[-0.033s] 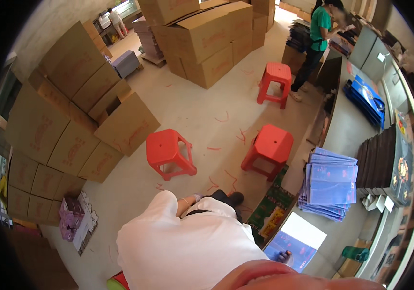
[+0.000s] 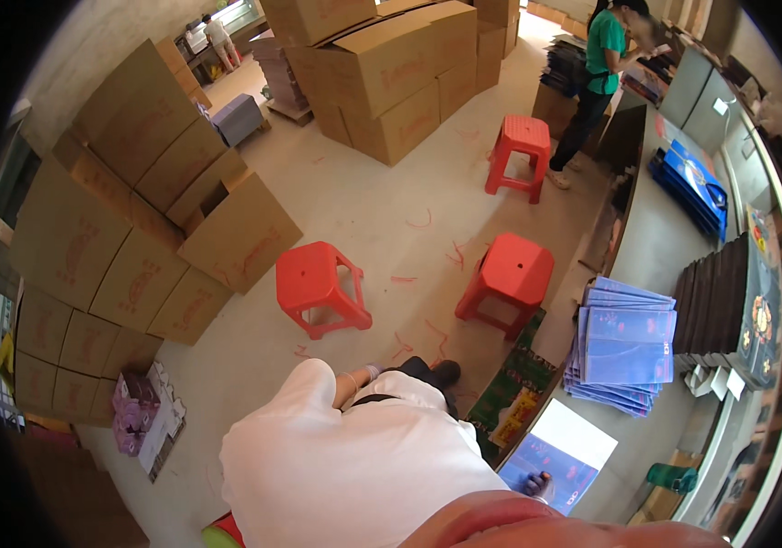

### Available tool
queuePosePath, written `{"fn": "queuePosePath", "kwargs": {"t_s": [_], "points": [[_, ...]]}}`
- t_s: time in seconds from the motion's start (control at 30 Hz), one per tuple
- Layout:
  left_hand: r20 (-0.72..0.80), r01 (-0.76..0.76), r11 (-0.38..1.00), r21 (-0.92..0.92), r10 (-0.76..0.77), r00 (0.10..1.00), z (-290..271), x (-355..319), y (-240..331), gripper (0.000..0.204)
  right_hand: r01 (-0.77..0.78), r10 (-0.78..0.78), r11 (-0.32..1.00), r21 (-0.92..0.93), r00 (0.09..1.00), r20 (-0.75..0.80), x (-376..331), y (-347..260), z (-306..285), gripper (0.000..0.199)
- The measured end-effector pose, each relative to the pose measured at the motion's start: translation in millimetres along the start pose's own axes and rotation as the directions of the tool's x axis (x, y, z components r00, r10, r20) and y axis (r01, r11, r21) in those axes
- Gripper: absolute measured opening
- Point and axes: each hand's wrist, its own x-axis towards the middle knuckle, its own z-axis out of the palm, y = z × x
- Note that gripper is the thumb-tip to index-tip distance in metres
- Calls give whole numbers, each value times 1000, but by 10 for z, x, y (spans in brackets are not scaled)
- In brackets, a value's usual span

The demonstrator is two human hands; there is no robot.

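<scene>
Blue sheet [image 2: 566,469], just one, under right hand [image 2: 535,484]; three red stools [image 2: 516,269].

Counter [image 2: 654,437] lies free beside purple sheet [image 2: 566,464]; purple stack [image 2: 627,340] blocks ahead.

I touch a flat, rectangular blue-violet printed sheet [image 2: 523,457] with small pinkish motifs, lying face up along the left edge of the grey tabletop [image 2: 639,437]. A plain white panel [image 2: 576,429] adjoins its upper side, also flat.
</scene>
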Motion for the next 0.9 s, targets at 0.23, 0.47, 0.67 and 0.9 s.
{"fn": "queuePosePath", "kwargs": {"t_s": [0.23,0.47,0.67,0.9], "points": [[-21,-29,998,56,30,999,66,211,-264,38,178,-209,967,-183,964,-163,-326,122,322,24],[-160,-414,794,444,526,835,-180,291,479,29,465,-502,853,-236,855,-131,-607,362,794,27],[427,-852,410,-326,868,255,360,-752,3143,17,539,-575,818,-203,781,-242,-1023,660,820,26],[417,-899,335,282,801,429,2048,-913,3929,50,540,-308,836,95,605,-734,-1661,1980,607,19]]}}
